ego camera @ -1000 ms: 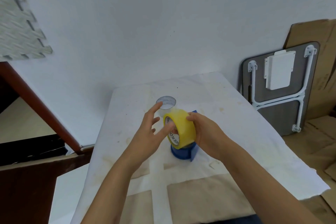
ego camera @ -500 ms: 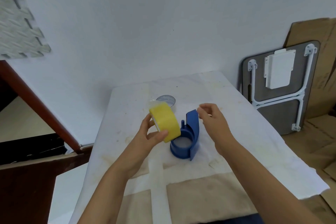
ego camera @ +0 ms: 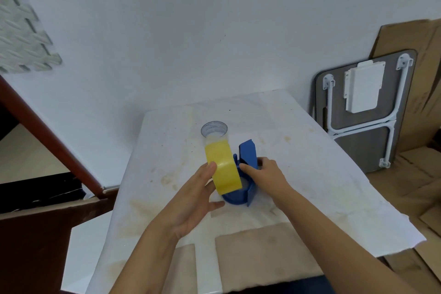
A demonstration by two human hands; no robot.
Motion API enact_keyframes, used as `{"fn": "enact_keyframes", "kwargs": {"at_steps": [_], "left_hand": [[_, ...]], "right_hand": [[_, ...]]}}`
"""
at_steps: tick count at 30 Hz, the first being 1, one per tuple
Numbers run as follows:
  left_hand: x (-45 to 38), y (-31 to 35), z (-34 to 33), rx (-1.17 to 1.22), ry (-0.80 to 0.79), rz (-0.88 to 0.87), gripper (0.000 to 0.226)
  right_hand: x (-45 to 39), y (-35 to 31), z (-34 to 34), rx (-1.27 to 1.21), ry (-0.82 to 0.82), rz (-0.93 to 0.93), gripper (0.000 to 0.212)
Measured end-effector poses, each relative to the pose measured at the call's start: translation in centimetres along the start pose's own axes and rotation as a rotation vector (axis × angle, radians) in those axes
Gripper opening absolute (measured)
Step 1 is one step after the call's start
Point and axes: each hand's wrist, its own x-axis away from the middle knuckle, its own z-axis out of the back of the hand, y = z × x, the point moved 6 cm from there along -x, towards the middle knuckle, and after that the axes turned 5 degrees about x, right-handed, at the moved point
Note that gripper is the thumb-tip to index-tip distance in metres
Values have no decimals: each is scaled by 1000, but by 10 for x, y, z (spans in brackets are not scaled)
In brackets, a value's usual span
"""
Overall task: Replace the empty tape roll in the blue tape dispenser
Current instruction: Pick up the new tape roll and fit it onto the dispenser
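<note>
A yellow tape roll (ego camera: 223,169) is held on edge by my left hand (ego camera: 195,203), just left of and above the blue tape dispenser (ego camera: 245,174). The dispenser stands on the white-covered table (ego camera: 310,174); its round base is partly hidden behind the roll. My right hand (ego camera: 265,174) grips the dispenser's upright blue part from the right, thumb on its front. Behind the roll stands the empty tape roll (ego camera: 214,129), a clear, greyish ring.
A folded table (ego camera: 362,112) leans on the wall at right, with flattened cardboard (ego camera: 424,174) behind and under it. A brown wooden rail (ego camera: 47,131) runs down at left. Tan patches mark the table's near edge.
My right hand let go of the yellow roll, lifted away, then came down onto the blue dispenser. My left hand took over the roll and keeps it beside the dispenser.
</note>
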Motion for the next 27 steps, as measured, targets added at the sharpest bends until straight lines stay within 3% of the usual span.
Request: {"fn": "enact_keyframes", "kwargs": {"at_steps": [3, 6, 11, 14, 19, 24, 27], "left_hand": [[2, 0, -10, -97, -31, -20, 69], [3, 4, -15, -150, -31, -43, 94], [2, 14, -24, -335, -77, -71, 79], [3, 20, -26, -429, -102, -71, 78], [7, 32, -15, -483, -55, -86, 79], [7, 38, -13, -548, -22, -79, 83], [5, 38, -8, -533, 21, -103, 89]], "right_hand": [[0, 3, 0, 31, 78, 26, 43], [2, 3, 1, 6, 132, 77, 42], [3, -5, 10, -168, 106, 122, 54], [0, -1, 12, -325, 32, 25, 67], [-2, 8, 11, -554, -115, -117, 60], [7, 4, 4, -596, -246, -137, 51], [11, 5, 3, -586, -293, -116, 62]]}}
